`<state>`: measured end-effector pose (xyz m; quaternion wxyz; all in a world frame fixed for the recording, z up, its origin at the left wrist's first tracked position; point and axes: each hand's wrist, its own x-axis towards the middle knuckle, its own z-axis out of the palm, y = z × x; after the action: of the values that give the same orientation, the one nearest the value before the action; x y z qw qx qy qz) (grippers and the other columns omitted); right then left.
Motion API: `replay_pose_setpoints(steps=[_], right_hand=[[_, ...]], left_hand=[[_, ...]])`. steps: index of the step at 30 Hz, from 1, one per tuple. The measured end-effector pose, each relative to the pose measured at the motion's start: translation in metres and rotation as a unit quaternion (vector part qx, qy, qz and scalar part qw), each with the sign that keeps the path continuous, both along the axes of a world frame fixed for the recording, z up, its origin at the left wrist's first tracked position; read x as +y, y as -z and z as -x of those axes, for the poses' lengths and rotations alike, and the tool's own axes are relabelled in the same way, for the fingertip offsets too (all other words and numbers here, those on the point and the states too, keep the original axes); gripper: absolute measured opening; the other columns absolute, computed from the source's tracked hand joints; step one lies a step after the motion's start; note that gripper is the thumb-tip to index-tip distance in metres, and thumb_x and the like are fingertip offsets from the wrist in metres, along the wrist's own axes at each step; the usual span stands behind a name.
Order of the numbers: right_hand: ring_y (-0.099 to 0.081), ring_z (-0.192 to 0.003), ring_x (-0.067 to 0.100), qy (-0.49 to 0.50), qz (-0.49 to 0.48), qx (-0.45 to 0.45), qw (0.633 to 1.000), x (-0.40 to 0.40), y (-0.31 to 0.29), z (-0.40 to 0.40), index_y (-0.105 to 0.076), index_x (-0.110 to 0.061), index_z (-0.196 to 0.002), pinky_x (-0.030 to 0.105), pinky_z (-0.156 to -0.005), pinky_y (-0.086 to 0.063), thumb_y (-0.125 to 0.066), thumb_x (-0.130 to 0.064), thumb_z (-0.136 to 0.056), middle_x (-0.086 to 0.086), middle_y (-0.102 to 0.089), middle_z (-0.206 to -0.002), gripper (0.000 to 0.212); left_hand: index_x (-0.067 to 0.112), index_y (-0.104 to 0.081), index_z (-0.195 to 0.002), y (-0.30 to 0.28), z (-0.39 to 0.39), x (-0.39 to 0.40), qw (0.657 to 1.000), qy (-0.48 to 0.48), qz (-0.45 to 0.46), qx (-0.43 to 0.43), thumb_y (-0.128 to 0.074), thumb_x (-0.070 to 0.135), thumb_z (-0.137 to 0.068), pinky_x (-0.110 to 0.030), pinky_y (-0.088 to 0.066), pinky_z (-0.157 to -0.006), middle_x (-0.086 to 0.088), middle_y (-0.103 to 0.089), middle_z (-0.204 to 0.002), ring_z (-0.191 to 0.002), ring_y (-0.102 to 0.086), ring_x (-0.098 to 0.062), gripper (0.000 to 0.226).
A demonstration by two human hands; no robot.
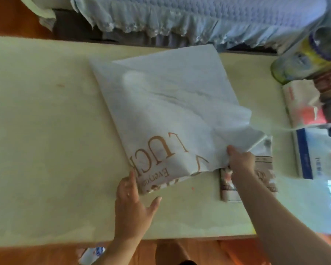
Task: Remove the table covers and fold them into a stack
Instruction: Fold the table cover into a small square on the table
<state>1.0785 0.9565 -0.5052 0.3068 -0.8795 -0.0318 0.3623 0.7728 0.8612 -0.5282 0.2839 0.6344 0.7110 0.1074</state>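
A white table cover [166,111] with brown lettering lies partly folded across the middle of the pale table [46,131]. My right hand [241,159] grips its near right edge, where the fabric bunches and lifts. My left hand [136,199] rests with straight, spread fingers at the cover's near left corner. A smaller folded cover [227,188] with a brown print lies on the table under my right forearm.
Along the right edge of the table stand a tin can [302,60], a tissue pack [302,104] and a blue and white box [313,153]. A bed with a frilled blue cover [180,16] runs behind the table. Wooden floor shows below the near edge.
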Motion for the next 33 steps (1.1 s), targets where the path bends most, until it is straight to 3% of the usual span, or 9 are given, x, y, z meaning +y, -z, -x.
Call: replay_pose_setpoints(steps=[3, 6, 12, 17, 19, 22, 27, 31, 33], right_hand=[[-0.065, -0.068, 0.032, 0.059, -0.024, 0.035, 0.997, -0.006, 0.000, 0.000, -0.062, -0.007, -0.090, 0.038, -0.058, -0.052, -0.077, -0.026, -0.079, 0.012, -0.067, -0.081, 0.026], [-0.061, -0.062, 0.028, 0.111, -0.042, 0.106, 0.987, -0.005, -0.006, -0.012, -0.059, -0.008, -0.096, 0.032, -0.052, -0.048, -0.074, -0.012, -0.083, 0.013, -0.065, -0.083, 0.020], [-0.066, -0.086, 0.035, 0.157, -0.047, 0.194, 0.967, -0.026, -0.006, 0.008, -0.062, -0.005, -0.099, 0.057, -0.087, -0.056, -0.076, -0.001, -0.081, 0.022, -0.070, -0.108, 0.023], [-0.065, -0.089, 0.030, 0.197, -0.037, 0.266, 0.943, -0.071, 0.001, 0.096, -0.061, -0.010, -0.109, 0.038, -0.067, -0.057, -0.069, 0.000, -0.086, 0.013, -0.068, -0.101, 0.026], [-0.064, -0.085, 0.028, 0.201, -0.028, 0.262, 0.944, -0.089, 0.007, 0.136, -0.061, -0.011, -0.105, 0.040, -0.071, -0.057, -0.065, -0.004, -0.090, 0.011, -0.066, -0.096, 0.017], [-0.066, -0.086, 0.031, 0.227, -0.046, 0.223, 0.947, -0.113, 0.015, 0.184, -0.063, -0.006, -0.103, 0.047, -0.080, -0.057, -0.067, -0.003, -0.088, 0.016, -0.069, -0.102, 0.016], [-0.067, -0.096, 0.031, 0.265, -0.070, 0.215, 0.937, -0.138, 0.019, 0.219, -0.064, -0.007, -0.112, 0.058, -0.093, -0.054, -0.069, -0.002, -0.087, 0.014, -0.069, -0.114, 0.026], [-0.067, -0.096, 0.032, 0.209, 0.001, 0.141, 0.968, -0.152, 0.017, 0.265, -0.063, -0.005, -0.104, 0.048, -0.091, -0.056, -0.076, -0.011, -0.083, 0.014, -0.068, -0.111, 0.025], [-0.066, -0.101, 0.033, 0.196, 0.017, 0.085, 0.977, -0.150, 0.013, 0.278, -0.065, -0.002, -0.116, 0.044, -0.094, -0.055, -0.077, -0.016, -0.081, 0.012, -0.068, -0.109, 0.039]], left_hand=[[0.016, -0.018, -0.160, -0.010, -0.030, 0.018, 0.997, -0.068, 0.034, -0.010, -0.090, 0.034, -0.070, -0.048, -0.059, -0.076, -0.017, -0.043, -0.127, -0.103, -0.058, -0.041, 0.116], [0.030, -0.007, -0.160, -0.021, -0.030, 0.038, 0.989, -0.098, 0.109, 0.016, -0.077, 0.023, -0.082, -0.050, -0.057, -0.067, -0.018, -0.052, -0.126, -0.091, -0.065, -0.047, 0.105], [0.026, -0.024, -0.158, -0.067, 0.069, 0.036, 0.996, -0.017, 0.031, 0.084, -0.082, -0.008, -0.067, -0.049, -0.056, -0.054, -0.021, -0.064, -0.113, -0.073, -0.068, -0.044, 0.113], [0.031, -0.004, -0.163, -0.074, 0.228, 0.035, 0.970, 0.029, 0.055, 0.233, -0.085, -0.005, -0.063, -0.043, -0.052, -0.045, -0.022, -0.054, -0.094, -0.055, -0.061, -0.037, 0.133], [0.044, 0.015, -0.158, -0.061, 0.261, 0.022, 0.963, 0.037, 0.149, 0.220, -0.076, 0.001, -0.074, -0.045, -0.055, -0.058, -0.021, -0.061, -0.104, -0.068, -0.067, -0.036, 0.131], [0.051, 0.028, -0.150, -0.037, 0.278, -0.001, 0.982, -0.048, 0.165, 0.079, -0.065, 0.009, -0.088, -0.043, -0.054, -0.076, -0.017, -0.061, -0.125, -0.095, -0.068, -0.035, 0.120], [0.034, -0.010, -0.162, -0.025, 0.303, -0.006, 0.978, -0.114, 0.167, 0.050, -0.057, 0.002, -0.097, -0.047, -0.053, -0.086, -0.015, -0.059, -0.140, -0.111, -0.066, -0.040, 0.086], [0.024, -0.059, -0.125, -0.030, 0.331, -0.011, 0.932, -0.281, 0.188, -0.128, -0.042, 0.017, -0.108, -0.050, -0.055, -0.082, -0.023, -0.070, -0.110, -0.073, -0.073, -0.024, 0.025], [0.015, -0.055, -0.133, -0.038, 0.338, -0.012, 0.959, -0.206, 0.193, -0.019, -0.047, 0.027, -0.107, -0.051, -0.053, -0.077, -0.021, -0.070, -0.109, -0.083, -0.070, -0.036, 0.029]])
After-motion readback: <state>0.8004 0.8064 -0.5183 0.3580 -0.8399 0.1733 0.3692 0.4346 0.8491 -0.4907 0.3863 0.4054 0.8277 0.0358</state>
